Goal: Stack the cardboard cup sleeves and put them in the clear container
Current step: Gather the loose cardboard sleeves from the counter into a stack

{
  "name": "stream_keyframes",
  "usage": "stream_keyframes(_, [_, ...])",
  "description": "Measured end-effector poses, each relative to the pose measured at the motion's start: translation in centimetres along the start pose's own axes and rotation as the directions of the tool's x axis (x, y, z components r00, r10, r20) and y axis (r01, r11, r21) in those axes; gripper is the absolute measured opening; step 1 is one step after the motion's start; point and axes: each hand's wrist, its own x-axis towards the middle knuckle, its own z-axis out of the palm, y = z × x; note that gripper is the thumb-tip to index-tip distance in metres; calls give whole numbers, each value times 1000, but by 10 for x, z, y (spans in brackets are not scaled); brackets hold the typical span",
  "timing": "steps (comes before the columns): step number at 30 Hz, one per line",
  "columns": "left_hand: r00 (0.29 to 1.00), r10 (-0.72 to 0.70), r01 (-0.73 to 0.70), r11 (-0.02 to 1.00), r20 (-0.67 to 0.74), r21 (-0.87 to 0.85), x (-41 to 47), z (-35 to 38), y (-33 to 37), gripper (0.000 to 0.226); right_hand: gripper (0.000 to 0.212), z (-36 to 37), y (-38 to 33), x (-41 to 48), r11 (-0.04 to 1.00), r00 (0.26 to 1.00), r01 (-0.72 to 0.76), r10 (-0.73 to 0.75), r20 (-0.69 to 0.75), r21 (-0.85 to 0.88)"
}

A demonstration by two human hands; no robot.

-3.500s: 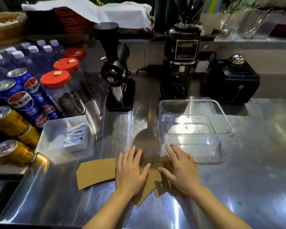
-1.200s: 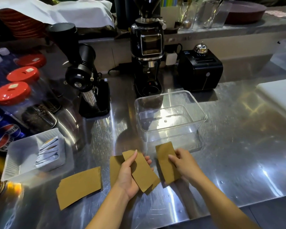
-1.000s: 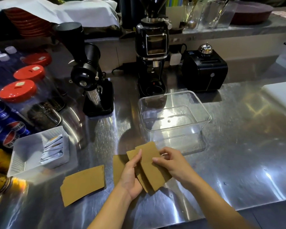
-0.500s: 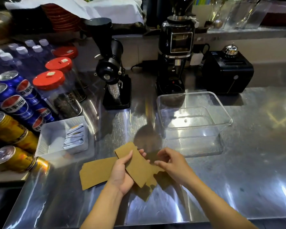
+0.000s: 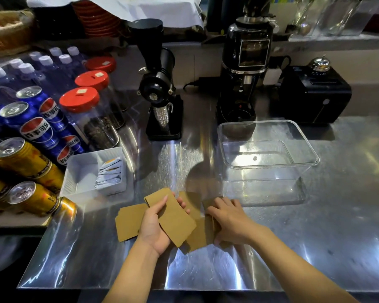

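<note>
My left hand [image 5: 154,228] holds a small stack of flat brown cardboard cup sleeves [image 5: 174,217], tilted above the steel counter. Beneath and to the right of that stack lies another sleeve [image 5: 198,236]; my right hand [image 5: 229,218] rests on its right part, fingers curled over the edge. One more sleeve [image 5: 128,221] lies flat on the counter left of my left hand. The clear container [image 5: 269,169] stands empty behind my right hand, a short way from the sleeves.
A white tray with sachets [image 5: 96,171] sits at the left, beside stacked soda cans [image 5: 35,132] and red-lidded jars [image 5: 83,112]. Two black grinders [image 5: 160,88] and a black box [image 5: 315,92] stand at the back. The counter's front edge [image 5: 184,288] is near.
My right hand has left the held stack and dropped onto the sleeve lying on the counter at the right. My left hand keeps its stack, slightly lower.
</note>
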Motion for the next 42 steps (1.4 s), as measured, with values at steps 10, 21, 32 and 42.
stream_keyframes(10, [992,108,-82,940,-61,331,0,6,3,6,27,-44,17,-22,877,994,8,46,-100,481])
stream_keyframes(21, [961,-67,-186,557,267,809,-12,31,-4,48,34,-83,15,-21,687,989,119,-19,-145,717])
stream_keyframes(32, [997,79,-72,925,-4,372,-16,25,-14,15,11,-44,5,-16,392,994,64,61,-95,918])
stream_keyframes(42, [999,33,-34,987,6,157,-18,19,-8,26,17,-29,-23,-8,315,997,82,-27,-78,945])
